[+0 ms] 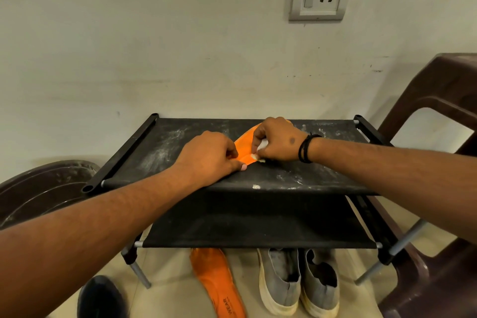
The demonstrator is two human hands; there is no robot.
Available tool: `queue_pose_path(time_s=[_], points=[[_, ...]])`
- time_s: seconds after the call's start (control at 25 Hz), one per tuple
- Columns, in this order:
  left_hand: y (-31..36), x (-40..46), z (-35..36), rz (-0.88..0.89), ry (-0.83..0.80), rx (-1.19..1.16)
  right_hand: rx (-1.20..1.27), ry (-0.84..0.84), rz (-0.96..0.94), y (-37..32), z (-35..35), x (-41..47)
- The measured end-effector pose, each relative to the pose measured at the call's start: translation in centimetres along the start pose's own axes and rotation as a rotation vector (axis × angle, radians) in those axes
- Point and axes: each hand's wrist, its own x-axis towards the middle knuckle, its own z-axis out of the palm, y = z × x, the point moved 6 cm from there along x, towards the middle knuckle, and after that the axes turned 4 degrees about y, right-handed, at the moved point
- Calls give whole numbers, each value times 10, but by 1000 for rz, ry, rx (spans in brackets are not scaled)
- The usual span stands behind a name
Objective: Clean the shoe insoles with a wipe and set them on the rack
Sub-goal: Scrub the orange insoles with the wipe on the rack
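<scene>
Insoles are the job here, and one orange insole [244,146] lies on the rack's [180,142] dusty top shelf at the frame's centre, mostly hidden between the two hands. The left hand [209,155] has its fingers curled onto the near end, pinning it against the fabric, probably so it will not slide while it is rubbed. The right hand [277,141], with a dark band at the wrist, is clamped on a small white wipe [261,147] and presses it onto the orange surface just beside the left fingers. Working on the shelf gives a flat backing and leaves the piece already where it must end up. A second insole [216,280] lies on the floor under the rack at lower centre, just left of a pair of grey shoes [296,281]; whether it has been cleaned cannot be told. By my reading the wiping of the first one is under way, and the floor one is likely to follow.
</scene>
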Motion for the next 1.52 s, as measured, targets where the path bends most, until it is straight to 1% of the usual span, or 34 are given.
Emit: queue_pose_path(time_s=[0.08,0.16,0.2,0.32,0.4,0.48,0.56,0.6,0.68,0.76,0.84,0.92,1.04,1.12,1.16,1.28,1.32,1.4,1.52], points=[[0,1,1,-9,-1,-6,-115,39,37,9,-6,4],[-2,1,1,-21,1,-12,-186,50,8,3,-3,3],[-3,1,2,-24,4,-15,-157,39,-27,-6,1,1],[-6,1,3,-30,13,-21,32,-40,-96,-30,12,-8],[-5,1,3,-31,6,-36,23,-64,-90,-31,10,-4],[-5,1,3,-19,2,-61,-149,-65,-96,-27,3,3],[-9,1,1,-31,35,-141,-340,-55,-124,-26,1,6],[-13,2,0,-48,55,-188,-377,-53,-141,-26,2,7],[-17,2,-1,-70,65,-224,-317,-47,-178,-32,7,6],[-16,2,-1,-58,64,-183,-92,-32,-164,-41,10,3],[-15,2,-2,-50,81,-149,32,-23,-152,-46,14,2],[-14,2,-1,-51,71,-161,14,-3,-127,-38,14,5],[-14,2,2,-50,54,-152,-127,35,-41,-19,5,13],[-14,2,2,-48,60,-142,-185,29,-33,-21,3,16],[-14,1,1,-45,65,-134,-176,14,-59,-28,6,15],[-12,0,-2,-28,73,-82,-6,-48,-123,-49,15,2],[-12,0,-2,-22,65,-60,13,-53,-140,-49,16,0],[-9,1,-1,-13,40,-45,-70,-12,-126,-35,14,5],[-5,-1,-1,3,25,-50,-349,61,-49,-1,4,10]])
